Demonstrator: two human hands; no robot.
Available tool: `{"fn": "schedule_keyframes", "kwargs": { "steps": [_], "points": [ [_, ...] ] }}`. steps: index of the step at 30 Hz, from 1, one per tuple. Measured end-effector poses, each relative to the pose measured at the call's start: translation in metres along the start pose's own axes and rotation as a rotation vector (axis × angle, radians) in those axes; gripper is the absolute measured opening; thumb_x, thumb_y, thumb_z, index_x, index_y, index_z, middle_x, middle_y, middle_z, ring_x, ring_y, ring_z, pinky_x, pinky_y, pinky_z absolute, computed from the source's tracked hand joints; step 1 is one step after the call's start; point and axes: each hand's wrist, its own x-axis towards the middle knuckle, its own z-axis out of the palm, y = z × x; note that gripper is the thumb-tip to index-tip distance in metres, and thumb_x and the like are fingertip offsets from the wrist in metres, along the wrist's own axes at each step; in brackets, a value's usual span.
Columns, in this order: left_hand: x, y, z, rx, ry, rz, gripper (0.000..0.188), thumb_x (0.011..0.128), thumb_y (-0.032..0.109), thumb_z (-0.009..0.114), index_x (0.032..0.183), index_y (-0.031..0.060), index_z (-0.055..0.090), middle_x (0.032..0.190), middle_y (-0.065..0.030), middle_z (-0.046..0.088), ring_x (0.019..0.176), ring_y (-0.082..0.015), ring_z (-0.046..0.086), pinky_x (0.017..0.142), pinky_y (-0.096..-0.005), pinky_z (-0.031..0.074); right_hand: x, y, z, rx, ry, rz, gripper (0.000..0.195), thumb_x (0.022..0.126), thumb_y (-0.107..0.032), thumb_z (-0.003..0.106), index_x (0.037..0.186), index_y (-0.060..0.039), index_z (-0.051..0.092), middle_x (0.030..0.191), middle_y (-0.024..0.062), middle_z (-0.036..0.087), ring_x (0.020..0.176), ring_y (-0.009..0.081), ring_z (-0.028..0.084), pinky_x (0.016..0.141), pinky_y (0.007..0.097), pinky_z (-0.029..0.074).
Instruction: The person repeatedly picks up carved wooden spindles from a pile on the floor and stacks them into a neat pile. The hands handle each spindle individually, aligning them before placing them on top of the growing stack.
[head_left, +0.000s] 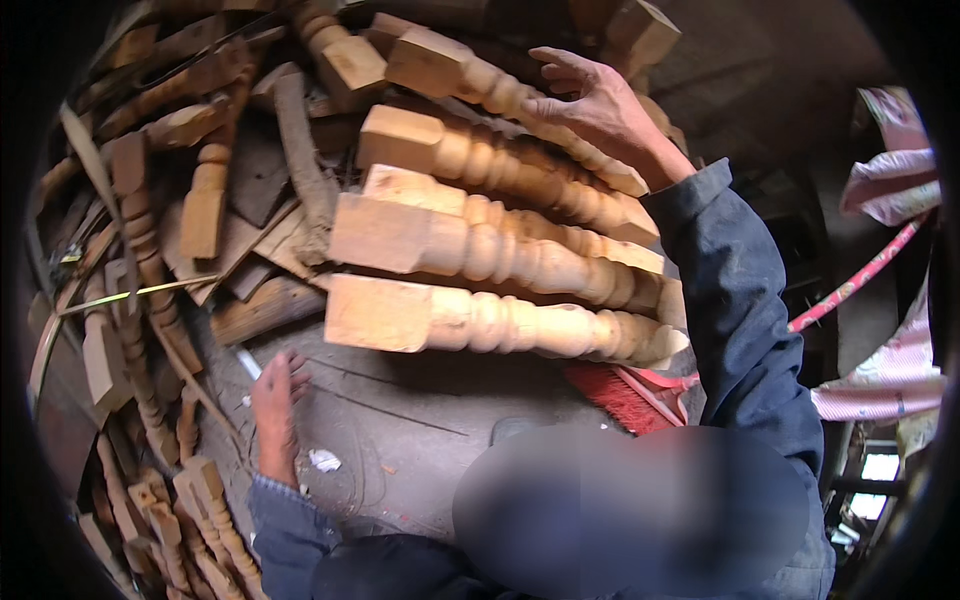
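Several turned wooden legs with square end blocks lie side by side in a row before me. My right hand (596, 101) is over the farthest leg (487, 84), its thumb at the turned part and its fingers spread beyond it; no grip shows. Beside that one lies another leg (480, 154), followed by more legs (487, 244) close together. The nearest turned leg (502, 319) is pale and lies lowest in the row. My left hand (277, 397) hangs to the left of the row above the floor, fingers loosely apart, with nothing in it.
Turned legs (206, 199) and scrap wood (300, 150) are heaped at left and back. More legs (217, 510) lie at lower left. A red broom head (630, 394) is on the floor (390, 457) by my right sleeve. Patterned fabric (885, 390) hangs at right.
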Motion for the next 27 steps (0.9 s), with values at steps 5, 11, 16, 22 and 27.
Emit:
{"fn": "schedule_keyframes", "kwargs": {
  "steps": [5,11,16,22,27],
  "points": [
    [0.003,-0.022,-0.025,0.035,0.033,-0.047,0.069,0.109,0.055,0.058,0.144,-0.0047,0.063,0.128,-0.0145,0.074,0.104,-0.02,0.071,0.091,-0.0347,0.055,-0.048,0.007,-0.064,-0.015,0.11,0.057,0.052,0.096,-0.033,0.079,0.13,0.0062,0.072,0.12,0.0215,0.078,0.108,0.0274,0.076,0.097,0.0357,0.059],
    [0.011,-0.055,-0.085,0.09,0.1,-0.106,0.065,0.109,0.053,0.059,0.144,-0.0021,0.064,0.127,-0.0125,0.074,0.103,-0.02,0.071,0.09,-0.0359,0.054,-0.122,-0.005,-0.062,-0.061,0.036,0.264,0.043,0.096,-0.025,0.079,0.12,0.0096,0.073,0.108,0.0175,0.08,0.098,0.0196,0.074,0.088,0.0332,0.059],
    [-0.002,-0.077,-0.129,0.149,0.208,-0.086,0.06,0.11,0.048,0.061,0.142,-0.0026,0.065,0.124,-0.0117,0.075,0.103,-0.0195,0.071,0.089,-0.0336,0.054,-0.181,-0.058,-0.003,0.05,0.157,0.237,0.028,0.094,-0.013,0.079,0.115,0.0051,0.075,0.104,0.0136,0.078,0.096,0.018,0.074,0.086,0.0326,0.059],
    [-0.022,-0.135,-0.194,0.242,0.288,-0.018,0.053,0.11,0.039,0.062,0.138,-0.0062,0.066,0.126,-0.013,0.074,0.106,-0.0206,0.07,0.092,-0.0328,0.053,-0.204,-0.153,0.122,0.468,-0.112,-0.204,0.033,0.089,-0.015,0.081,0.116,0.0015,0.072,0.105,0.0203,0.074,0.092,0.0379,0.075,0.08,0.0438,0.062],
    [-0.052,-0.152,-0.219,0.453,0.521,0.063,0.046,0.108,0.026,0.065,0.137,-0.0099,0.065,0.13,-0.018,0.073,0.117,-0.0318,0.068,0.104,-0.0403,0.051,-0.198,-0.169,0.162,0.454,-0.378,-0.104,0.037,0.093,-0.021,0.078,0.121,0.0017,0.071,0.111,0.0221,0.074,0.098,0.0414,0.074,0.086,0.0475,0.062]
  ]
}}
